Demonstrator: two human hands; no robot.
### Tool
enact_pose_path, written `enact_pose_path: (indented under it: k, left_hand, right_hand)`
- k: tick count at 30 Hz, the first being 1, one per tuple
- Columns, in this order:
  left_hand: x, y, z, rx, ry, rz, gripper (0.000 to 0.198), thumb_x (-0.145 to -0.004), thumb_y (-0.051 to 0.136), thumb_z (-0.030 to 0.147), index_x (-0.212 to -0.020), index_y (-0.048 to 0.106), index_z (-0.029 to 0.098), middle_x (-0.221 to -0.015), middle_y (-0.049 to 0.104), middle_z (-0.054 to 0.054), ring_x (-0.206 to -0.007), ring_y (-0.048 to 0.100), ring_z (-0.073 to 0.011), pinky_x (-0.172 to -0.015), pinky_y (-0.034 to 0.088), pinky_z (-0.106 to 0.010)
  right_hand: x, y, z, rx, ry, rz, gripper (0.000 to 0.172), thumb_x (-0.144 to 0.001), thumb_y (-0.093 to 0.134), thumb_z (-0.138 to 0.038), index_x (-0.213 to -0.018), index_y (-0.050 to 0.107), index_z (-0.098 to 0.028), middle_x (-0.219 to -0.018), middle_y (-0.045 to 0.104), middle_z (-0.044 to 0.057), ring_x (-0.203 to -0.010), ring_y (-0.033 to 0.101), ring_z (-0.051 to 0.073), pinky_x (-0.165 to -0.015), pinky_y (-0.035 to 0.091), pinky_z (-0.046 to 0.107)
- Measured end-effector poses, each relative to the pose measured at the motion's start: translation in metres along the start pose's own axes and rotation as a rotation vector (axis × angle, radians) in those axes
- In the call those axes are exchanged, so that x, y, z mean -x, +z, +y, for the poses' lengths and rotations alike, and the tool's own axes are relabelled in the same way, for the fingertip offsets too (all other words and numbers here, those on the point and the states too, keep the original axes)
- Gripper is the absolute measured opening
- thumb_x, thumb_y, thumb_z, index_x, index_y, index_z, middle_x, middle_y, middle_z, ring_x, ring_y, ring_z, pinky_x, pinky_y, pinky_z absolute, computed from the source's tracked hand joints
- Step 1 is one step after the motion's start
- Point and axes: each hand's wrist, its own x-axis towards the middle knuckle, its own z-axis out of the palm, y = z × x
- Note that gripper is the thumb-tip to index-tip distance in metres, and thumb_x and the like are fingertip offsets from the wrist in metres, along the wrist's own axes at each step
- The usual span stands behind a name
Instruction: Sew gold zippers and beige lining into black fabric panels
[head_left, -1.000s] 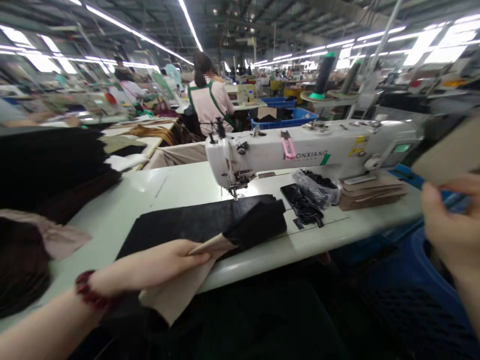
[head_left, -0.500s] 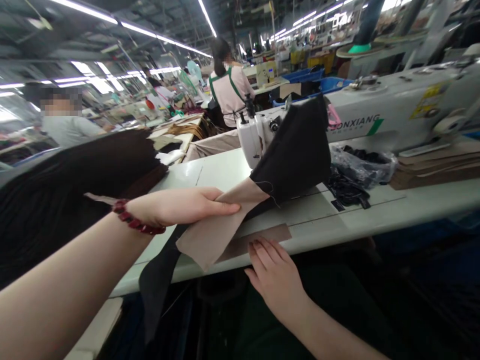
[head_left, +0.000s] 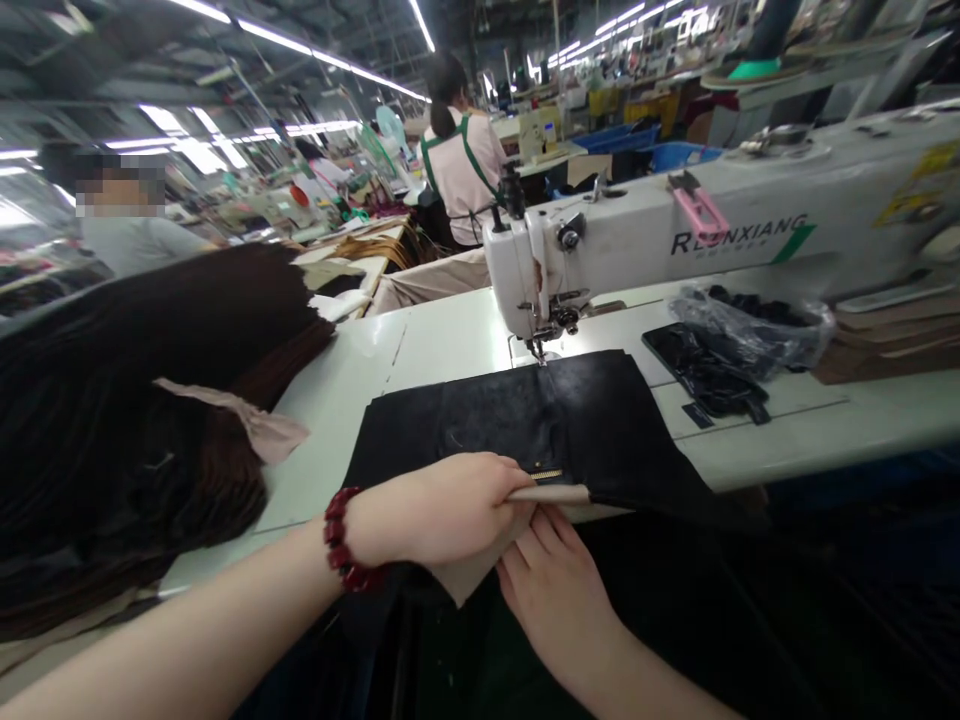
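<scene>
A black leather-like panel (head_left: 495, 415) lies on the sewing table, its far edge at the needle of the sewing machine (head_left: 525, 265). A short brass zipper (head_left: 546, 474) shows near the panel's front edge. My left hand (head_left: 442, 505), wearing a dark red bracelet, is closed on the beige lining fabric (head_left: 553, 493) along that edge, lifting it in a fold. Just below, at the table's front edge, my right hand (head_left: 551, 580) has its fingers against the hanging lining. Its fingertips are partly tucked under the fold, and the grip there is partly hidden.
Dark pieces are stacked high at left (head_left: 150, 400), with a beige scrap (head_left: 259, 420) on them. On the right lie a plastic bag (head_left: 757, 320) and brown pieces (head_left: 892, 335). Pink thread snips (head_left: 697, 205) rest on the machine. Several people work beyond.
The black panel, held up before, now lies flat under the machine head. My left hand moved right and down with the lining, over my right hand. The brown strip is now hidden.
</scene>
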Motion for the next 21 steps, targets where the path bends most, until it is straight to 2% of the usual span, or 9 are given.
enact_pose_path:
  k: [3, 5, 15, 21]
  left_hand:
    - [-0.004, -0.014, -0.003, 0.120, -0.095, -0.147, 0.040, -0.098, 0.035, 0.038, -0.099, 0.071, 0.021, -0.087, 0.071, -0.003, -0.076, 0.065, -0.0177, -0.067, 0.047, -0.025]
    - [-0.006, -0.019, -0.003, 0.150, -0.130, -0.194, 0.041, -0.098, 0.036, 0.041, -0.100, 0.071, 0.021, -0.085, 0.071, -0.002, -0.073, 0.064, -0.0171, -0.062, 0.044, -0.024]
    - [-0.005, -0.011, 0.004, 0.023, -0.083, -0.118, 0.042, -0.099, 0.033, 0.040, -0.098, 0.071, 0.021, -0.081, 0.070, -0.004, -0.068, 0.063, -0.0166, -0.059, 0.042, -0.024]
    - [-0.002, -0.015, 0.006, 0.050, -0.122, -0.140, 0.040, -0.099, 0.033, 0.039, -0.100, 0.070, 0.023, -0.085, 0.071, -0.003, -0.071, 0.063, -0.0163, -0.059, 0.043, -0.023]
  right_hand:
    - [-0.001, 0.000, 0.000, 0.007, -0.017, 0.002, 0.033, -0.089, 0.056, -0.023, -0.120, 0.063, -0.012, -0.120, 0.064, 0.010, -0.118, 0.052, 0.029, -0.114, 0.033, 0.046]
    - [-0.001, 0.001, 0.000, -0.007, -0.016, -0.004, 0.034, -0.089, 0.056, -0.022, -0.121, 0.062, -0.012, -0.120, 0.064, 0.010, -0.119, 0.052, 0.029, -0.115, 0.032, 0.045]
    - [0.001, -0.014, -0.004, -0.099, 0.029, 0.018, 0.038, -0.088, 0.058, -0.023, -0.124, 0.061, -0.011, -0.130, 0.060, 0.015, -0.126, 0.052, 0.029, -0.110, 0.044, 0.042]
    - [0.001, -0.009, -0.009, -0.071, 0.017, -0.001, 0.041, -0.088, 0.056, -0.021, -0.127, 0.059, -0.006, -0.132, 0.059, 0.018, -0.126, 0.052, 0.032, -0.110, 0.043, 0.046]
